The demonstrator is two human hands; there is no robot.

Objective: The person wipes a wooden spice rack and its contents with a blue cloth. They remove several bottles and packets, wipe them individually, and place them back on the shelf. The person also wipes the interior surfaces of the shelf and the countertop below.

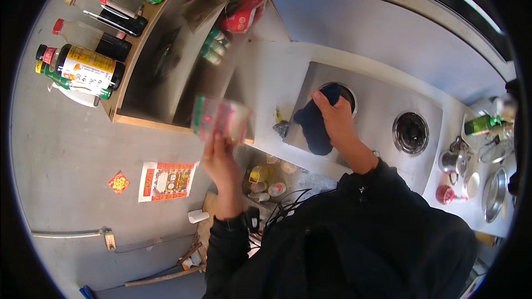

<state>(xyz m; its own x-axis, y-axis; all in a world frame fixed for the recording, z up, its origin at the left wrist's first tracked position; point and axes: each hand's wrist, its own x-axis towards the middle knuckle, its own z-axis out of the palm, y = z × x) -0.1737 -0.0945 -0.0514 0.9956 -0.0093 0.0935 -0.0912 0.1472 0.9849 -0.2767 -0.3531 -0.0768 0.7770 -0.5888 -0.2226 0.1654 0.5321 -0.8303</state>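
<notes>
My left hand (221, 163) is closed on the lower edge of a plastic packet (238, 119) with pink and green print and whitish contents. Motion blurs the packet, so what fills it cannot be made out. It is held up in front of the wooden cabinet's lower edge. Over the steel gas stove (382, 97), my right hand (338, 119) grips a dark blue cloth (315, 130), bunched up beside the left burner. The cloth and hand hide part of that burner. The right burner (410, 133) shows fully, black and round.
An open wooden cabinet (183, 50) holds small green-capped jars (213, 47) and a red bag (244, 15). Several sauce bottles (88, 66) stand on it. A small dark crumpled bag (281, 128) lies left of the stove. Pots and a metal bowl (494, 194) crowd the right counter.
</notes>
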